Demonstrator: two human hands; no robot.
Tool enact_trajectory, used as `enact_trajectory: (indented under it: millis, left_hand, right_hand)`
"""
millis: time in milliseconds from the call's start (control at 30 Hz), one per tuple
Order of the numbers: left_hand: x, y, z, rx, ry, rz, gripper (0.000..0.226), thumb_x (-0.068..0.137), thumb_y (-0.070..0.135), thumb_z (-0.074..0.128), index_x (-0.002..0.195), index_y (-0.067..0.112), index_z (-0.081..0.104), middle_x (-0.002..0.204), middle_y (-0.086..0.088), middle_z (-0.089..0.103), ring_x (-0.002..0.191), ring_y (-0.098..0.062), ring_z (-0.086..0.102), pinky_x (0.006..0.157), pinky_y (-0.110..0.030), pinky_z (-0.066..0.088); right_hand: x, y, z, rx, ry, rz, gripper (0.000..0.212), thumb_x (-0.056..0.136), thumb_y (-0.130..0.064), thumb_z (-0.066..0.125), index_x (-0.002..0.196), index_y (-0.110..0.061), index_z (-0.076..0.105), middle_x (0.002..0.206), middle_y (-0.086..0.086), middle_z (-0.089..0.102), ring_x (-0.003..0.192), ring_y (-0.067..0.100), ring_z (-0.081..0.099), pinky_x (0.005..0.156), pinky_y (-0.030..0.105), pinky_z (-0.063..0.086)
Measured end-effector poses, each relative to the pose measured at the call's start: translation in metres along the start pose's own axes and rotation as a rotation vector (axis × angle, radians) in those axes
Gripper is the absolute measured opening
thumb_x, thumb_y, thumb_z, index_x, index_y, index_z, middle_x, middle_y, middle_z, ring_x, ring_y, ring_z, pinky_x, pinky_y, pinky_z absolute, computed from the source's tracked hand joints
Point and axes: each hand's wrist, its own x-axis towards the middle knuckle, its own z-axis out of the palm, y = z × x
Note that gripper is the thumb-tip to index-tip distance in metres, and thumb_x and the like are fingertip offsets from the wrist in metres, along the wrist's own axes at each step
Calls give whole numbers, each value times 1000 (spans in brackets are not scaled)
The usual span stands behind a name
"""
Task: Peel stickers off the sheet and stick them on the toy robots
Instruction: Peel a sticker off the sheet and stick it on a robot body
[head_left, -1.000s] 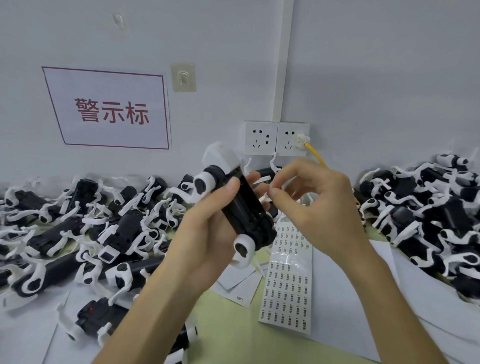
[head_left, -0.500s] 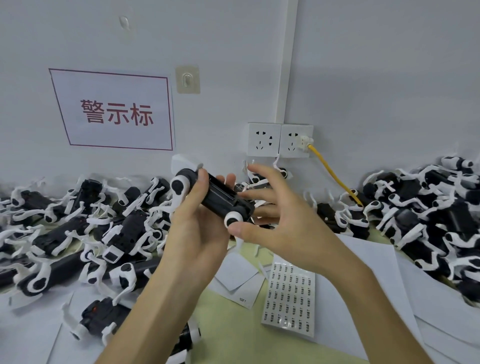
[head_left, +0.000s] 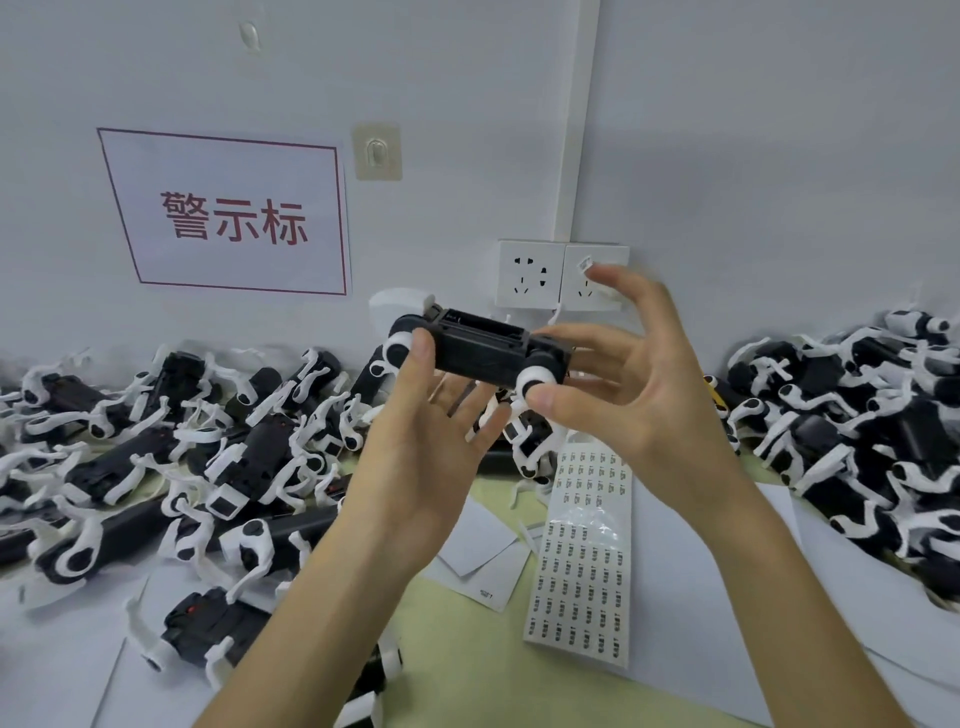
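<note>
We see a heap of black-and-white toy robots (head_left: 171, 441) far left on the table (head_left: 467, 691), piled vs. the wall, w/ a red-bordered sign (head_left: 228, 213) above them. One more toy lies nearer us on white paper (head_left: 62, 670), bottom left.

Center: our left hand (head_left: 421, 462) is palm-up, fingers spread, thumb tip pressed on the white wheel-like joint at the left end of the held toy robot (head_left: 480, 351). So it props the toy from below w/ thumb on top, not a full fist. The toy sits roughly level, in front of the wall sockets (head_left: 530, 273).

Right of that, our right hand (head_left: 639, 395) pinches the toy's right end: thumb under the white joint, a finger along the far side. Its other fingers are raised and apart; a tiny white sticker (head_left: 585, 263) clings to the index tip.

Below the right hand, the sticker sheet (head_left: 582, 561) lies flat on the table, just beside loose backing papers (head_left: 472, 545). Far right, a second pile of toys (head_left: 852, 415) rests on more white paper.
</note>
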Motion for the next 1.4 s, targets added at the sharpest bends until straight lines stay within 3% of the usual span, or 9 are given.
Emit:
enact_trajectory:
  millis: [167,300,400,567,800,900,1133,1233,1400]
  left_hand:
    - [3,5,-8,18,-128,-267,83,61,65,88,125,16,69,121,-1,70,112,-17,69,96,-36,50]
    - [2,5,-13,-51,43,-383,50,80,29,86,121,12,63,120,-5,70,104,-23,75,86,-36,55]
    - [2,-1,-15,132,248,-228,38,85,23,77,121,17,65,116,-2,73,104,-15,75,93,-37,55]
    - [2,6,-13,384,287,110,29,88,33,64,112,20,74,91,12,75,84,-4,71,88,-33,48]
    - [-4,14,-3,748,-208,26,32,95,44,60,115,20,68,108,-3,77,104,-23,73,103,-47,51]
    - [-12,9,3,840,-316,-4,39,85,42,71,120,27,63,105,-7,77,100,-21,75,80,-27,59]
    - [-8,5,2,722,-8,-12,43,75,52,83,105,24,70,88,0,76,90,-18,73,88,-34,53]
    - [-5,3,-3,664,82,-55,38,73,53,77,97,24,69,89,-2,74,90,-23,68,90,-40,50]
    - [-5,5,-5,556,71,-94,29,83,44,81,97,22,67,83,6,71,74,-11,65,74,-28,44]
  right_hand:
    - [0,-4,-6,31,99,-111,90,68,-27,83,145,-22,35,116,6,74,110,26,70,99,55,54]
    - [0,-6,-13,38,229,-154,84,73,-23,83,143,-23,37,116,3,72,112,19,68,99,39,53]
    - [2,-7,-17,46,205,-92,74,78,-22,80,141,-24,40,112,2,74,110,16,69,94,31,52]
    - [3,-8,-21,123,111,-41,62,77,-28,76,132,-19,47,103,8,75,99,28,71,94,48,57]
    - [2,-9,-18,129,-73,67,62,73,-16,72,131,-18,49,99,11,78,85,22,75,70,26,58]
    - [1,-11,-12,95,-44,71,59,75,-21,74,129,-20,52,99,4,78,86,16,75,70,23,57]
    - [0,-13,-5,-80,42,-8,34,92,-23,73,123,-27,60,115,-9,75,114,9,68,104,43,52]
    - [1,-10,-4,-109,69,-41,25,94,-18,71,117,-26,66,122,-12,69,124,5,60,102,34,52]
    - [3,-9,0,-47,22,-17,5,88,-22,70,92,-22,73,97,-5,75,95,8,70,85,23,53]
